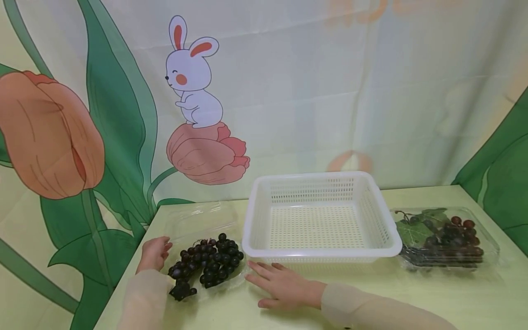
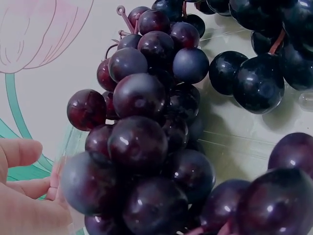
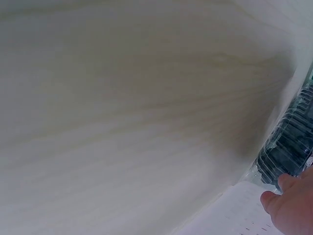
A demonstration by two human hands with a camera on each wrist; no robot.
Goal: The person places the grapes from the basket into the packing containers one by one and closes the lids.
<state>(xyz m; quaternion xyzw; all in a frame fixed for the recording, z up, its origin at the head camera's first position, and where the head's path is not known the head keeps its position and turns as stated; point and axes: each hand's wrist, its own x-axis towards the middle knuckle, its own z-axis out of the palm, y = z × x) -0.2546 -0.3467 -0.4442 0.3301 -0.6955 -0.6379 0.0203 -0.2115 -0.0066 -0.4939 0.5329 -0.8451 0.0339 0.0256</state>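
Note:
Dark purple grapes (image 1: 220,259) lie in bunches in an opened clear plastic box (image 1: 202,220) on the left of the table. At that box's left edge is my left hand (image 1: 153,254). In the left wrist view, its thumb and fingers (image 2: 22,152) stand apart beside a purple bunch (image 2: 139,137), near the clear rim; whether they touch the rim I cannot tell. My right hand (image 1: 284,284), palm down with fingers spread, is between the box's right side and the front of a white plastic basket (image 1: 319,253). It holds nothing.
A closed clear box (image 1: 443,240) of grapes with green leaves stands to the basket's right. Behind the pale green table (image 1: 449,298) hangs a printed cloth (image 1: 297,101) with a rabbit and tulips.

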